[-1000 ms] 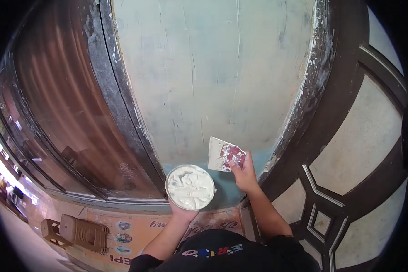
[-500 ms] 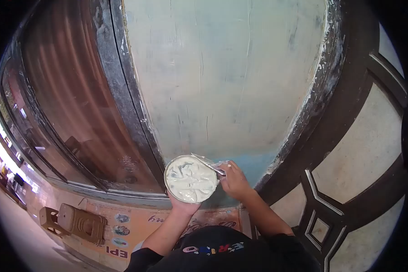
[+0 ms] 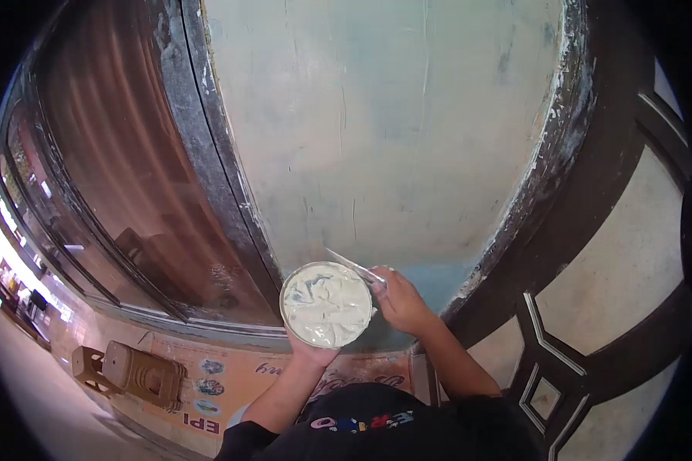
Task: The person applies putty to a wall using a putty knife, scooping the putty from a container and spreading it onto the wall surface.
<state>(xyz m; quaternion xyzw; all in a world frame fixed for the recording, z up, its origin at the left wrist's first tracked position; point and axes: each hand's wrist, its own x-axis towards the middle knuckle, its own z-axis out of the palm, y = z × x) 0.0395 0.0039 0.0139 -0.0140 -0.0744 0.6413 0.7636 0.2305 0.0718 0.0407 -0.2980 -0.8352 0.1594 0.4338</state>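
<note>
My left hand (image 3: 312,353) supports a round tub (image 3: 283,304) from below, its palm and fingers mostly hidden under it. Thick off-white putty (image 3: 337,309) fills the tub, its surface smeared into ridges with a greyish patch near the top. To the right of the tub, my right hand (image 3: 402,302) is closed around a putty knife (image 3: 350,264). The thin blade points up and left, just above the tub's far rim. Some white residue shows on the right hand's fingers. Ahead stands a pale, streaked wall panel (image 3: 377,146) with fine vertical cracks.
Dark, paint-flecked frames (image 3: 221,146) border the panel. A glass window with a brown curtain (image 3: 123,146) lies left, and a dark door with pale panels (image 3: 607,253) right. Stacked brown stools (image 3: 144,374) stand at lower left beside a printed orange banner (image 3: 242,374).
The putty knife has lifted slightly off the putty, up past the tub's far rim. The tub has shifted a little right in view, and the camera view has moved slightly.
</note>
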